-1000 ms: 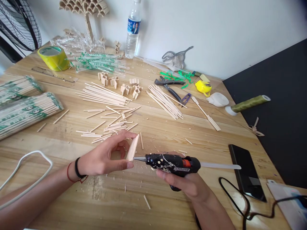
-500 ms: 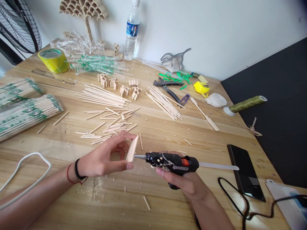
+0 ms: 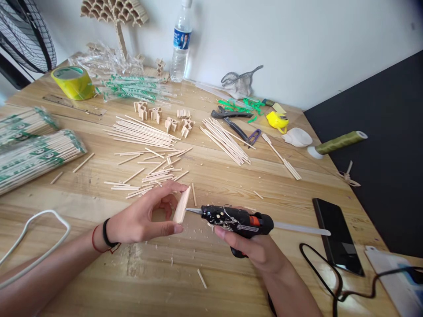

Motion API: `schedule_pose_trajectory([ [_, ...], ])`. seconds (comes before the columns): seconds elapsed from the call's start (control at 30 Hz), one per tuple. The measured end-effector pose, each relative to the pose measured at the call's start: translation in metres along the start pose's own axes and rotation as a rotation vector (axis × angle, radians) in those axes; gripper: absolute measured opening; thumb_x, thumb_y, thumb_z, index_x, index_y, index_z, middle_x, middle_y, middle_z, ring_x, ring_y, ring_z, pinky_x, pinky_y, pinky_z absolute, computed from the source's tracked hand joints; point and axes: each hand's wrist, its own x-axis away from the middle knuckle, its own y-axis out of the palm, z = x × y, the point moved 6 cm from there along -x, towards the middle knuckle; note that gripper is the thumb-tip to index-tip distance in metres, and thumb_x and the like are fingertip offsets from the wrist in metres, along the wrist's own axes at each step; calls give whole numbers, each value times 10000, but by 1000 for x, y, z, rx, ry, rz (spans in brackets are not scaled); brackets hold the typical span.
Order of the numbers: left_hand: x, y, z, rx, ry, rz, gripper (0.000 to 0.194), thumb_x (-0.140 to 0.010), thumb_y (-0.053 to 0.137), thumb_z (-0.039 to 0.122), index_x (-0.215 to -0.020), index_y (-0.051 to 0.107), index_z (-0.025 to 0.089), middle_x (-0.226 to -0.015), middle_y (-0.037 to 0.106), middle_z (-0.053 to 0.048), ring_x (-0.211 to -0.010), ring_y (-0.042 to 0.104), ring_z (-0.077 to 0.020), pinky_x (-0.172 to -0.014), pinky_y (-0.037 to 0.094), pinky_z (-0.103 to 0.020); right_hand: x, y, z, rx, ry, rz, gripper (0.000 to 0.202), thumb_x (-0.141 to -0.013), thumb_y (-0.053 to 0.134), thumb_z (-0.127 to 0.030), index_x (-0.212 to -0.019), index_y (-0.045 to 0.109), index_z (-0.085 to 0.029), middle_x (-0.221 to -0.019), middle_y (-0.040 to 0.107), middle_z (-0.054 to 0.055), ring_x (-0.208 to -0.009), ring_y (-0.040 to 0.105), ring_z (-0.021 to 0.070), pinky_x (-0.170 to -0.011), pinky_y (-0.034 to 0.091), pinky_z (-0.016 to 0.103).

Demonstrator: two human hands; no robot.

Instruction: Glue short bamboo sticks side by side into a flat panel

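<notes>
My left hand [image 3: 147, 215] pinches a small flat panel of wooden sticks [image 3: 181, 206] by its two ends, thumb below and fingers above. In my right hand [image 3: 254, 251] is a black hot glue gun [image 3: 236, 220], spotted with dried glue. Its metal nozzle points left and meets the panel's right edge, or lies very close to it. A translucent glue stick [image 3: 302, 228] juts from the gun's back end. Beyond my left hand lie scattered cut wooden sticks [image 3: 160, 174]. Whether my finger presses the trigger is hidden.
Longer sticks [image 3: 145, 134], small stick blocks [image 3: 172, 125] and pliers [image 3: 231, 119] lie farther back. Packaged sticks [image 3: 39, 158] and yellow tape [image 3: 72, 82] are left. A phone [image 3: 337, 235] and black cable [image 3: 322, 270] lie right. A bottle [image 3: 180, 44] stands by the wall.
The glue gun's nozzle has shifted slightly up along the panel's edge, away from its lower end. My left hand and the panel have barely moved.
</notes>
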Motion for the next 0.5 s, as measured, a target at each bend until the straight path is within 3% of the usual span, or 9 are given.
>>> schedule_pose_trajectory([
  [0.5,0,0,4,-27,33,9,577,-919,766,265,-1437,513,268,-1341,552,-106,-987,623,-203,-867,531,-351,0,-5,5,11,21,84,379,-878,709,-498,-649,615,-212,-613,494,-6,-591,429,166,-556,388,299],
])
